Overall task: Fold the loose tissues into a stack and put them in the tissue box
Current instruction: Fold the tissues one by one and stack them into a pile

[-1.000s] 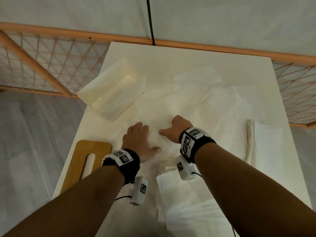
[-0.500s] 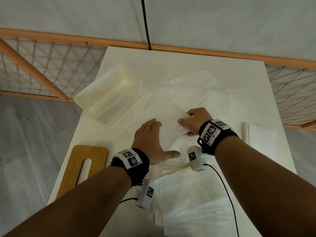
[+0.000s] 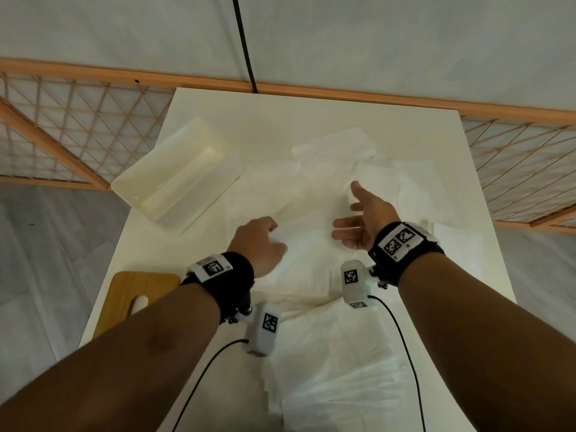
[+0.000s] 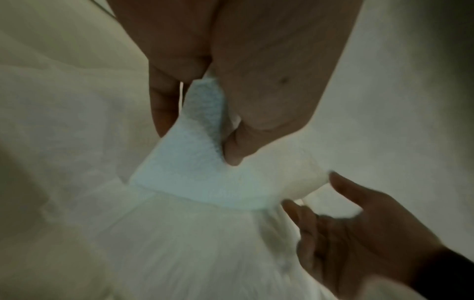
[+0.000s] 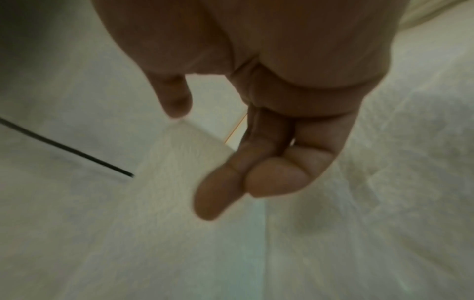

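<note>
Loose white tissues lie spread over the middle of the white table. My left hand pinches the corner of one folded tissue between thumb and fingers and lifts it slightly off the pile. My right hand hovers just right of it with fingers relaxed and spread, holding nothing; the right wrist view shows its fingers above a flat tissue. The empty translucent tissue box sits at the table's left side, open side up.
A wooden lid with a slot lies at the near left table edge. More flattened tissues lie near me, and a folded stack sits at the right. Lattice fencing borders the table.
Both hands had been pressing flat on a tissue. My left hand has now pinched and lifted its corner, and my right hand has let go and moved up to the right.
</note>
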`<action>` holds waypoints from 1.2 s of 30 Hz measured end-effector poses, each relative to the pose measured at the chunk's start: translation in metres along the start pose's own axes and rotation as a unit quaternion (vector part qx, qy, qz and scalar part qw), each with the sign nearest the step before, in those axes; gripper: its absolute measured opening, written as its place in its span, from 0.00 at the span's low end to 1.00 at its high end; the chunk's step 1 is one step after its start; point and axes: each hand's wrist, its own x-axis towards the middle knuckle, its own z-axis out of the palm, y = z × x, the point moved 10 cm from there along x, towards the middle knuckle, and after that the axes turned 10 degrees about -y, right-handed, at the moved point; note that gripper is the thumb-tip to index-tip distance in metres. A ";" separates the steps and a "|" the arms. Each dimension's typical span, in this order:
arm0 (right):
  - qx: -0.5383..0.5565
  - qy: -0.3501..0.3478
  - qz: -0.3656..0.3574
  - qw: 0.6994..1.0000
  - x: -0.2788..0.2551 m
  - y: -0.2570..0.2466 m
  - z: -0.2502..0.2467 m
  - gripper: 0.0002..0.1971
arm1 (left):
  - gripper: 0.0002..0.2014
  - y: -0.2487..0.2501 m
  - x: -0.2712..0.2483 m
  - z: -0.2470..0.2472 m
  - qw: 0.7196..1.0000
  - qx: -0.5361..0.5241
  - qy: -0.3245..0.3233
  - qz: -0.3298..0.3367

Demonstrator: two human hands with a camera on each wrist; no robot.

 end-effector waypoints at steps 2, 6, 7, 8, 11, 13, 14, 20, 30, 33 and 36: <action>0.015 0.013 0.003 1.000 0.000 0.001 0.001 0.29 | 0.27 -0.010 0.007 -0.008 0.999 -0.033 0.014 -0.025; -0.082 0.017 0.014 0.996 -0.002 0.009 0.013 0.24 | 0.25 -0.029 0.019 -0.002 0.998 -0.025 0.010 -0.059; -0.106 0.005 0.020 0.994 -0.002 0.013 0.019 0.22 | 0.24 -0.031 0.019 0.000 0.997 -0.032 0.016 -0.063; -0.126 -0.011 0.029 0.992 -0.002 0.019 0.025 0.19 | 0.26 -0.031 0.019 -0.001 0.997 -0.032 0.030 -0.061; -0.154 -0.036 0.051 0.986 -0.002 0.035 0.042 0.15 | 0.39 -0.023 0.023 -0.008 0.995 0.044 0.075 -0.044; -0.157 -0.018 0.037 0.987 -0.001 0.035 0.044 0.14 | 0.43 -0.021 0.029 -0.004 0.994 0.073 0.063 -0.050; -0.154 -0.005 0.027 0.988 -0.001 0.033 0.043 0.14 | 0.42 -0.023 0.032 -0.001 0.995 0.070 0.050 -0.057; -0.109 0.034 0.014 0.993 0.006 0.031 0.043 0.33 | 0.11 -0.027 0.034 0.006 0.997 -0.061 0.010 -0.039; -0.094 0.091 -0.035 0.991 -0.009 -0.005 -0.013 0.33 | 0.16 0.015 0.002 0.047 0.976 -0.135 -0.164 0.043; -0.106 0.125 -0.048 0.985 -0.021 -0.022 -0.052 0.24 | 0.18 0.031 -0.024 0.082 0.966 0.001 -0.242 0.094; -0.153 0.130 -0.054 0.978 -0.027 -0.031 -0.069 0.20 | 0.23 0.035 -0.043 0.114 0.949 0.105 -0.277 0.106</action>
